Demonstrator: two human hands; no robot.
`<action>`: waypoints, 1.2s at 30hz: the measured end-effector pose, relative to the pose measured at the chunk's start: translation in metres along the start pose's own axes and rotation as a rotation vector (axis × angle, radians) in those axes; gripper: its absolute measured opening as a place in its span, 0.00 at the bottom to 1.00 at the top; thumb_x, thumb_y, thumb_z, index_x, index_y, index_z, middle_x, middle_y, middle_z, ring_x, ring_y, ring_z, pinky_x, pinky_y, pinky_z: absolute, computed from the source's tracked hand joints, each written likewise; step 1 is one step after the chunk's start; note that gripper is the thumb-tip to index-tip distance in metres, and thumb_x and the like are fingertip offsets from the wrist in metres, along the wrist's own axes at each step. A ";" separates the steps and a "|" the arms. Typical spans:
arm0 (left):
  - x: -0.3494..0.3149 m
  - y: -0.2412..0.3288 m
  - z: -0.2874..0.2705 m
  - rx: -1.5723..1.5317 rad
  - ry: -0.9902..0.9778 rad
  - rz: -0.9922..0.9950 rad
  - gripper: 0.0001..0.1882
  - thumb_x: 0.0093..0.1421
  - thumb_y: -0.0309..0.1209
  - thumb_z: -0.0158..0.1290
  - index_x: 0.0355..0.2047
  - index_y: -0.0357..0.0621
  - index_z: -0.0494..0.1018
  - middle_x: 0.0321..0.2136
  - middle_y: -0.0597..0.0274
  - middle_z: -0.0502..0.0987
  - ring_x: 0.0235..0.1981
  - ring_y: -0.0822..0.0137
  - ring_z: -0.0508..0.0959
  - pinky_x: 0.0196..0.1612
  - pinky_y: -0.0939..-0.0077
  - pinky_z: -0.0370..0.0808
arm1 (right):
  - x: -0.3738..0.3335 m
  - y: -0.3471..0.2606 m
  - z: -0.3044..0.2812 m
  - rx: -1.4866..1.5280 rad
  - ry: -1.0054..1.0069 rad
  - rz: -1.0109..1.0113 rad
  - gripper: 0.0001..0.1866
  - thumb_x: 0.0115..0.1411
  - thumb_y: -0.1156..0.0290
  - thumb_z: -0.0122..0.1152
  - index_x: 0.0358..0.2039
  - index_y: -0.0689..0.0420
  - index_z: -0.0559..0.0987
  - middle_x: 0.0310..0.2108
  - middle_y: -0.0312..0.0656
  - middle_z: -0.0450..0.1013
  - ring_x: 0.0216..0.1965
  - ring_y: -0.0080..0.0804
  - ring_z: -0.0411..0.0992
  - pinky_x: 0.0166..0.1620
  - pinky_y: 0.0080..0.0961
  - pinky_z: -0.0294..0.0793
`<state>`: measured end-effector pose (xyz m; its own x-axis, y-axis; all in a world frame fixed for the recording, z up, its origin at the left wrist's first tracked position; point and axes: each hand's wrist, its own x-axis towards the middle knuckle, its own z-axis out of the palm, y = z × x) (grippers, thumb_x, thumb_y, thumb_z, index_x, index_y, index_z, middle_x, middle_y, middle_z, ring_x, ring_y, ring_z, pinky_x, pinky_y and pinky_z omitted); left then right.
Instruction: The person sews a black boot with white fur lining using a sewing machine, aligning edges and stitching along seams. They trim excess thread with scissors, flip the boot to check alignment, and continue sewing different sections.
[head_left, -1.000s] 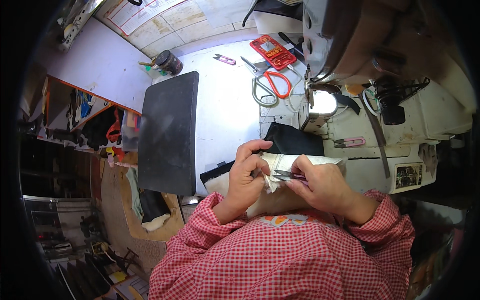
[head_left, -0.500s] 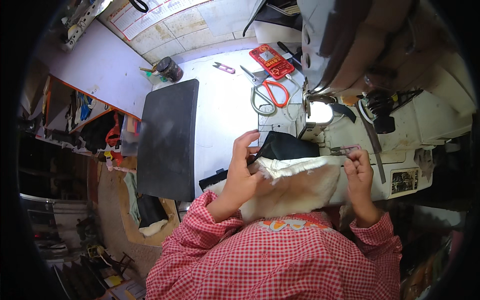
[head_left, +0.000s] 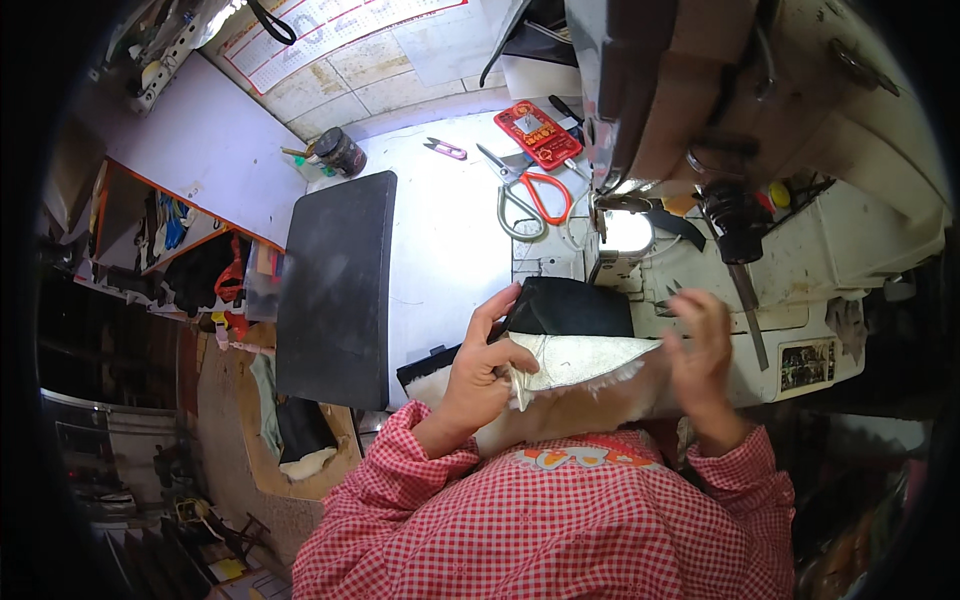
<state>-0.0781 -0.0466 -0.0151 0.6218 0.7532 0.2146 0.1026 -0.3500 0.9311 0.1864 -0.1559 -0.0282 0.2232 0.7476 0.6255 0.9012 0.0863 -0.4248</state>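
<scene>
Right hand (head_left: 702,345) has shifted inward beside snips (head_left: 671,291), blurred, openness and grip unclear, while half-curled left hand (head_left: 478,376) pinches fleece (head_left: 578,363)

A sewing workshop — sewing machine (head_left: 655,110) and shears (head_left: 512,175).

Your cream fleece (head_left: 585,408) bares its pale backing (head_left: 580,360), with black fabric (head_left: 572,307) at twelve o'clock, snips (head_left: 675,287) at two.

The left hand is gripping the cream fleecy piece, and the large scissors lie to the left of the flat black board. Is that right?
Not quite: the large scissors lie to the right of the flat black board, as the head view shows. The left hand is indeed gripping the cream fleecy piece.
</scene>
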 end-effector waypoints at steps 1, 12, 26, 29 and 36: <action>-0.001 0.000 0.001 -0.003 0.002 0.004 0.16 0.42 0.10 0.54 0.26 0.46 0.81 0.65 0.46 0.57 0.66 0.48 0.60 0.62 0.62 0.61 | 0.011 -0.016 0.004 0.118 -0.062 -0.096 0.16 0.51 0.74 0.64 0.43 0.55 0.78 0.39 0.43 0.74 0.39 0.44 0.72 0.43 0.37 0.71; -0.004 -0.003 -0.005 -0.068 -0.057 0.041 0.14 0.40 0.12 0.55 0.23 0.45 0.81 0.66 0.46 0.56 0.65 0.49 0.61 0.62 0.64 0.61 | 0.044 -0.065 0.051 0.383 -0.565 -0.206 0.06 0.54 0.72 0.63 0.31 0.55 0.75 0.29 0.41 0.71 0.27 0.42 0.73 0.28 0.36 0.72; -0.006 0.003 -0.021 -0.069 -0.316 0.130 0.11 0.36 0.16 0.54 0.17 0.50 0.79 0.68 0.46 0.53 0.68 0.46 0.50 0.67 0.55 0.46 | 0.019 -0.030 0.025 0.125 -0.325 -0.003 0.16 0.54 0.63 0.68 0.37 0.60 0.77 0.36 0.44 0.74 0.34 0.40 0.73 0.36 0.30 0.71; -0.010 0.008 -0.025 -0.036 -0.359 0.167 0.11 0.37 0.17 0.53 0.17 0.50 0.78 0.69 0.46 0.52 0.68 0.44 0.49 0.67 0.53 0.45 | 0.025 -0.034 0.035 0.612 -0.607 0.555 0.13 0.55 0.66 0.67 0.34 0.61 0.76 0.28 0.44 0.74 0.28 0.33 0.71 0.33 0.27 0.70; -0.015 0.008 -0.023 0.034 -0.323 0.165 0.11 0.37 0.17 0.52 0.17 0.49 0.77 0.68 0.45 0.54 0.68 0.43 0.49 0.67 0.53 0.45 | 0.010 -0.042 0.045 0.629 -0.241 0.432 0.08 0.55 0.74 0.65 0.30 0.62 0.74 0.25 0.44 0.71 0.27 0.34 0.69 0.33 0.27 0.68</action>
<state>-0.1049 -0.0478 -0.0038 0.8449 0.4719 0.2517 0.0031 -0.4749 0.8800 0.1344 -0.1225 -0.0332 0.3531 0.9154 0.1931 0.3590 0.0580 -0.9315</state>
